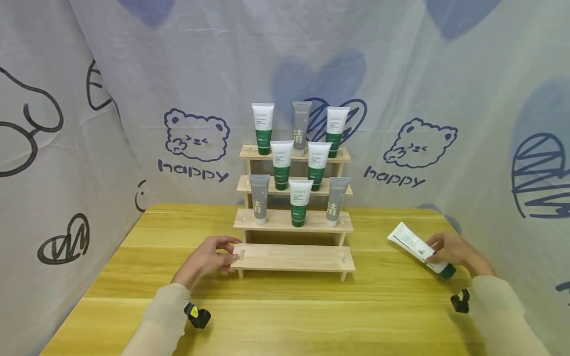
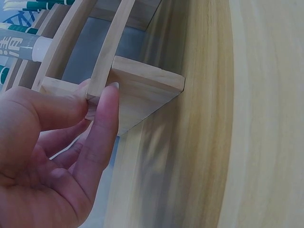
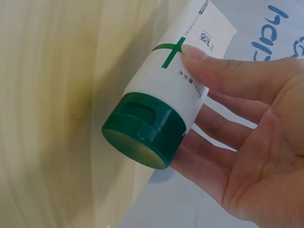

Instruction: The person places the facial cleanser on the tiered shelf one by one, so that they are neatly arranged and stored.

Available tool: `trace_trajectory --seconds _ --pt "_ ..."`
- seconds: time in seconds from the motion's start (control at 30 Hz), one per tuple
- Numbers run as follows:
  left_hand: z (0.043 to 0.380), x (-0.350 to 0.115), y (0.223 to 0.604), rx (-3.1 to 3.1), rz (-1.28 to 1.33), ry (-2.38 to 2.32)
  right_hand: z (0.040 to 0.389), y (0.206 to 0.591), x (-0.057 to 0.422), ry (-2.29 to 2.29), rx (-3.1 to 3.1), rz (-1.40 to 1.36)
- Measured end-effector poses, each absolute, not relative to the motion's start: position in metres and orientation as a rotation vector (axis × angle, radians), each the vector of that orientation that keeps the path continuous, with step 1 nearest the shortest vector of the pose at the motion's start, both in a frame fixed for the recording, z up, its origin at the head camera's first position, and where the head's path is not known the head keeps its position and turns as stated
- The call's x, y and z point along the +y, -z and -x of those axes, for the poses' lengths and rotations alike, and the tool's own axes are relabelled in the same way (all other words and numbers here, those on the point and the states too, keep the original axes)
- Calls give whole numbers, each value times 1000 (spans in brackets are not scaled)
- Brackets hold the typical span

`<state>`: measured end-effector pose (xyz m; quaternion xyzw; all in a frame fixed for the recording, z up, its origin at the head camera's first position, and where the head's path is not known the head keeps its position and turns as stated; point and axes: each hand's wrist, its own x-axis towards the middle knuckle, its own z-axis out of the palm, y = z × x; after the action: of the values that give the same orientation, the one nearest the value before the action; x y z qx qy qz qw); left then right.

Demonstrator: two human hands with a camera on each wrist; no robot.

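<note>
A stepped wooden display rack (image 1: pixel 291 257) stands on the table, its lowest shelf bare. At that shelf's left end, my left hand (image 1: pixel 211 257) pinches the board's corner between thumb and fingers; the left wrist view shows the grip on the shelf board (image 2: pixel 111 50) close up. Off to the right of the rack, my right hand (image 1: pixel 451 251) holds a white squeeze tube (image 1: pixel 411 242) on its side, thumb on top and fingers beneath. The tube's green flip cap (image 3: pixel 142 130) points towards the wrist, and its flat end points away to the left.
Several tubes stand cap-down on the upper three shelves, among them a grey tube (image 1: pixel 259 198) and a white-green tube (image 1: pixel 300 200). The yellow wood-grain table (image 1: pixel 285 321) lies under everything. A printed cloth (image 1: pixel 196 64) hangs behind and along the sides.
</note>
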<state>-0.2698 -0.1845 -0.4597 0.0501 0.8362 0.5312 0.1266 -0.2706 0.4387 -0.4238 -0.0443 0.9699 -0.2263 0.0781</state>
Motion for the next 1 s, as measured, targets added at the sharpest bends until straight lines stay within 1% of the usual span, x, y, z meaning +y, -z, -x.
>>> trace_trajectory --seconds 0.17,1.0 --pt "270 -185 460 2439 -144 -1544 269 417 429 727 2903 108" --pt "268 -183 458 2454 -122 -1517 257 381 371 1022 2907 172"
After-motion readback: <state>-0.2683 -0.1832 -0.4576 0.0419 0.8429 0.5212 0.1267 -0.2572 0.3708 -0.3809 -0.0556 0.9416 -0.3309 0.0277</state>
